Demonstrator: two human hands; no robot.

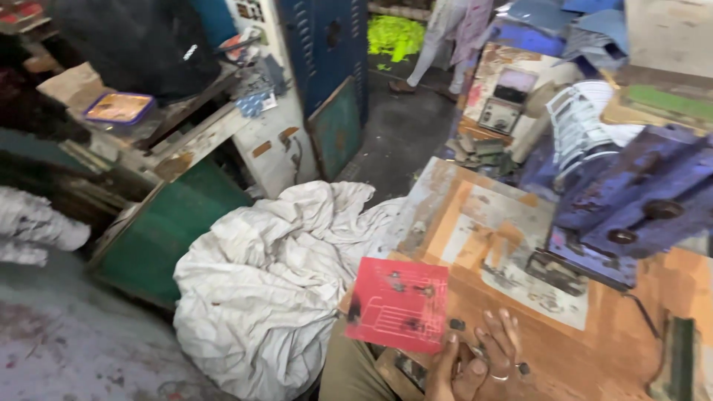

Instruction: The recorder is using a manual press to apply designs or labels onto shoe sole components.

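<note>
My left hand (445, 371) sits at the bottom edge of the view and pinches the lower right corner of a red square card (397, 303) with faint pale line markings and dark smudges. My right hand (501, 345) lies close against it, with its fingers bent and a ring on one finger. Whether it grips anything is hidden. Both hands hover over an orange-brown worktable (594, 349). Two small dark pieces (457, 324) lie on the table beside the hands. My trouser knee (345, 371) shows below the card.
A blue metal press machine (631, 208) stands on the table at right, above a worn pale plate (512, 245). A large crumpled white cloth sack (275, 282) sits on the floor at left. Green panels (160, 238), a blue cabinet (327, 44) and a person's legs (438, 44) lie beyond.
</note>
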